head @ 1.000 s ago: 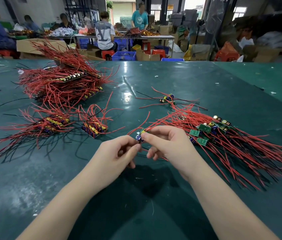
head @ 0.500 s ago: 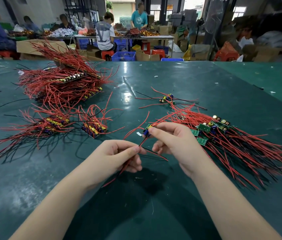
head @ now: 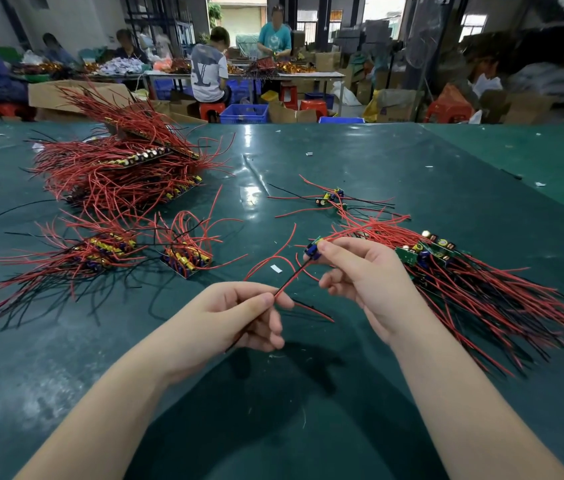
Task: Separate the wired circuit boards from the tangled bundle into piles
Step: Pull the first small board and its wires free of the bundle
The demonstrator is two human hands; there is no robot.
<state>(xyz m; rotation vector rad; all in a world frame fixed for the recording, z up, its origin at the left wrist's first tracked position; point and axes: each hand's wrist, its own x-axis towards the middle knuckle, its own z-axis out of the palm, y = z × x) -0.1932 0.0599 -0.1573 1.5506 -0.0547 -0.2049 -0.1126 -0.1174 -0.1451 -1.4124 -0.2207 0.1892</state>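
My right hand [head: 367, 282] pinches a small circuit board [head: 312, 249] with a blue capacitor, held just above the green table. Its red and black wires [head: 289, 284] run down-left into my left hand [head: 239, 315], which grips them between thumb and fingers. To the right lies the tangled bundle [head: 474, 285] of green boards and red and black wires. Two sorted piles of boards lie at the left [head: 100, 251] and left-centre [head: 187, 258]. A few separated boards [head: 329, 199] rest further back in the middle.
A large heap of wired boards [head: 124, 171] is stacked at the back left of the green table [head: 412, 174]. A small white scrap [head: 276, 268] lies near my hands. Beyond the table's far edge, people work at other benches among boxes and crates.
My hands have drawn apart: the left slid down along the wires toward me, the right lifted the board up and to the right, stretching the wires between them.
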